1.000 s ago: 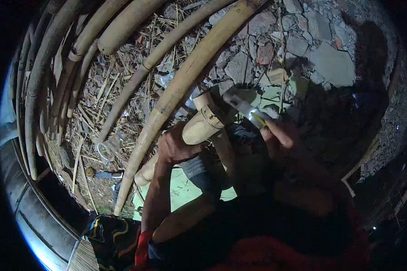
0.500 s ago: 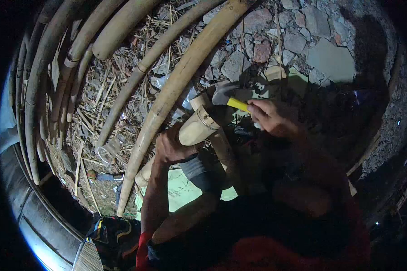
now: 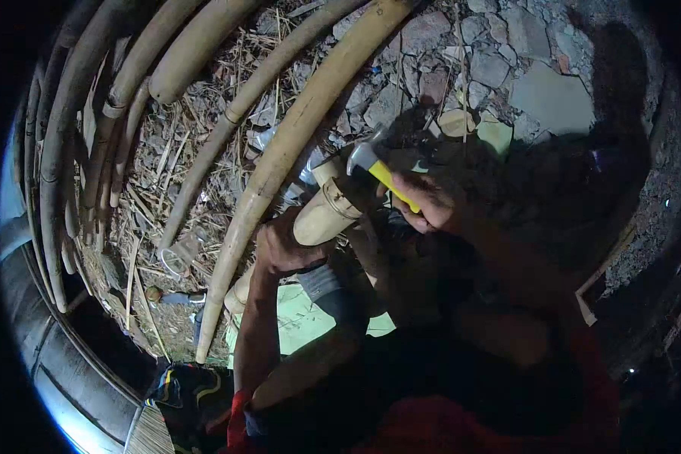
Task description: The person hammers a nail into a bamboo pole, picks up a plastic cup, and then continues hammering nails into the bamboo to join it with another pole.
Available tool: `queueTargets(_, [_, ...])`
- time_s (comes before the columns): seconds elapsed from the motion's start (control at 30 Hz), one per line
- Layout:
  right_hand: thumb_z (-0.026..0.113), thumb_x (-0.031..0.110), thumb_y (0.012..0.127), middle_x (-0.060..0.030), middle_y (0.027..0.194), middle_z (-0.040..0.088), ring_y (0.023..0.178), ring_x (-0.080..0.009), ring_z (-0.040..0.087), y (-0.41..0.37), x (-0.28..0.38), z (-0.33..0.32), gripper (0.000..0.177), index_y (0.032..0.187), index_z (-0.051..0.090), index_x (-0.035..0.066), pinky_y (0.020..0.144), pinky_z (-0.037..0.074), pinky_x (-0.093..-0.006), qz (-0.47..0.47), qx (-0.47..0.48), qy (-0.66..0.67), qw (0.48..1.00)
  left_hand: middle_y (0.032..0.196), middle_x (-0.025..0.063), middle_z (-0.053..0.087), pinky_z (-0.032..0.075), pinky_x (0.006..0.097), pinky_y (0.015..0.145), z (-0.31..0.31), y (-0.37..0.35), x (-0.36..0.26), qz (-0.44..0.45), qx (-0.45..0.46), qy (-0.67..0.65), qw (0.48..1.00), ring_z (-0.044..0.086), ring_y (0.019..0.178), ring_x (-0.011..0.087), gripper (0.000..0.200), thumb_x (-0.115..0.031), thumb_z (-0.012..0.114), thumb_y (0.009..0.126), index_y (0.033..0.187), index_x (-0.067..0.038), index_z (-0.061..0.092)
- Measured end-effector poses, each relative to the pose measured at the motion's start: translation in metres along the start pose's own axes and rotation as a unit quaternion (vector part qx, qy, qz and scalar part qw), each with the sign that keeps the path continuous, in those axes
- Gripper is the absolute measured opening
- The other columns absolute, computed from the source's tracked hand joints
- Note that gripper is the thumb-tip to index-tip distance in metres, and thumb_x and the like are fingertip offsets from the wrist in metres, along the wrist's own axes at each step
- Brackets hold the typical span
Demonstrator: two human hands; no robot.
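Note:
A short, thick bamboo piece (image 3: 327, 216) is tilted in my left hand (image 3: 287, 244), whose fingers wrap around its lower side. Its upper end, with a ridge near the rim, faces up and to the right. My right hand (image 3: 429, 201) is closed on the yellow handle of a hammer (image 3: 386, 175). The grey hammer head is just above the bamboo piece's upper end, apart from it as far as I can see. Behind that end lies another pale bamboo section (image 3: 326, 171), partly hidden.
A long bamboo pole (image 3: 280, 163) slants past my left hand. Several more poles (image 3: 60, 151) lie at the left. Broken stones (image 3: 492, 68) and a flat slab (image 3: 552, 98) cover the ground beyond. A clear plastic cup (image 3: 178, 257) and a pale green sheet (image 3: 299, 318) are nearer me.
My right hand has moved a little down and to the left, and the hammer has turned so its head points more upward. My left hand and the bamboo piece have barely shifted.

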State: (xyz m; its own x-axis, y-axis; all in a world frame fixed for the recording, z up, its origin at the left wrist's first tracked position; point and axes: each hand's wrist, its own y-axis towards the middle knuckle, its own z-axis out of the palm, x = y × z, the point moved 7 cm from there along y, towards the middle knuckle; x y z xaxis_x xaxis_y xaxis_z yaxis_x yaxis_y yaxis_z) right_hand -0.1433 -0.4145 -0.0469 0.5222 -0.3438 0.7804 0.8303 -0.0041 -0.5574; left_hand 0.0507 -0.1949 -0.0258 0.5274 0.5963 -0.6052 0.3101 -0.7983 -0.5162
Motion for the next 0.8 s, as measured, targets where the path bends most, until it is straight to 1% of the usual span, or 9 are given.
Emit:
queueTargets(0.03, [0.053,0.046,0.109,-0.002,0.094,0.069,0.063,-0.0122,0.059,0.0,0.008,0.003,0.051,0.133,0.059,0.001,0.048,0.046,-0.0286,0.084,0.037,0.037,0.995,0.124,0.0119,0.072,0.059,0.0361,0.096,-0.004,0.001,-0.008,-0.009,0.027,-0.027,0.999,0.072,0.112,0.0232,0.077,-0.04,0.093,0.07,0.132,-0.005,0.065])
queueTargets(0.2, [0.05,0.053,0.109,0.0025,0.062,0.051,0.047,-0.0069,0.046,0.015,0.024,-0.008,0.048,0.103,0.067,0.01,0.043,0.038,-0.0297,0.153,0.001,-0.057,0.987,0.125,0.0091,0.072,0.058,0.0346,0.096,0.019,-0.007,0.03,-0.061,0.024,0.013,0.998,0.071,0.111,0.0226,0.074,-0.043,0.092,0.071,0.131,-0.008,0.066])
queueTargets(0.23, [0.052,0.057,0.106,0.0006,0.063,0.053,0.048,-0.0087,0.05,0.021,0.022,-0.014,0.051,0.104,0.067,0.009,0.043,0.041,-0.0309,0.212,0.042,-0.054,0.975,0.121,0.0106,0.073,0.059,0.0359,0.093,0.016,-0.006,0.026,-0.047,0.011,-0.003,0.999,0.072,0.108,0.0244,0.074,-0.042,0.093,0.069,0.128,-0.007,0.067])
queueTargets(0.33, [0.053,0.06,0.105,-0.001,0.063,0.053,0.047,-0.0095,0.051,0.05,0.042,-0.029,0.055,0.104,0.065,0.006,0.041,0.04,-0.0292,0.192,0.101,-0.204,0.954,0.103,0.0182,0.076,0.062,0.0425,0.078,-0.02,0.001,-0.03,0.045,-0.056,-0.06,0.996,0.077,0.092,0.0335,0.071,-0.039,0.096,0.061,0.116,-0.001,0.071])
queueTargets(0.47, [0.057,0.06,0.103,-0.0013,0.061,0.05,0.043,-0.0102,0.045,0.075,0.073,-0.035,0.053,0.111,0.066,0.009,0.037,0.04,-0.0269,0.274,0.192,-0.29,0.896,0.127,0.0103,0.072,0.058,0.0345,0.097,0.007,-0.003,0.004,-0.06,0.043,0.037,0.997,0.071,0.112,0.024,0.081,-0.046,0.093,0.068,0.133,-0.007,0.065])
queueTargets(0.67, [0.064,0.053,0.101,-0.0032,0.063,0.056,0.045,-0.0104,0.048,0.102,0.104,-0.034,0.046,0.111,0.074,0.008,0.037,0.041,-0.03,0.239,0.206,-0.417,0.853,0.121,0.0132,0.074,0.059,0.0356,0.096,0.013,-0.008,0.025,-0.083,0.008,0.009,0.996,0.073,0.112,0.0256,0.083,-0.044,0.097,0.06,0.126,-0.003,0.068])
queueTargets(0.7, [0.068,0.049,0.099,-0.0051,0.065,0.061,0.051,-0.0149,0.055,0.098,0.11,-0.034,0.044,0.11,0.076,0.007,0.046,0.048,-0.0319,0.217,0.201,-0.426,0.855,0.12,0.0132,0.074,0.059,0.0357,0.096,0.043,-0.011,0.069,-0.123,0.005,0.041,0.992,0.073,0.112,0.0255,0.083,-0.043,0.097,0.06,0.126,-0.003,0.068])
queueTargets(0.77, [0.069,0.045,0.1,-0.006,0.069,0.063,0.058,-0.0171,0.059,0.094,0.089,-0.039,0.042,0.111,0.076,0.006,0.055,0.051,-0.0331,0.076,0.176,-0.383,0.903,0.12,0.0131,0.075,0.059,0.0353,0.096,0.042,-0.009,0.065,-0.118,0.003,0.019,0.993,0.073,0.111,0.0252,0.083,-0.042,0.098,0.059,0.125,-0.002,0.068])
queueTargets(0.8, [0.069,0.043,0.101,-0.0065,0.07,0.064,0.061,-0.0182,0.061,0.086,0.084,-0.041,0.04,0.112,0.076,0.005,0.059,0.052,-0.0337,0.006,0.164,-0.359,0.919,0.121,0.0129,0.074,0.059,0.0349,0.096,0.007,-0.004,0.013,-0.074,0.005,-0.033,0.997,0.073,0.111,0.0249,0.082,-0.041,0.098,0.059,0.125,-0.002,0.068])
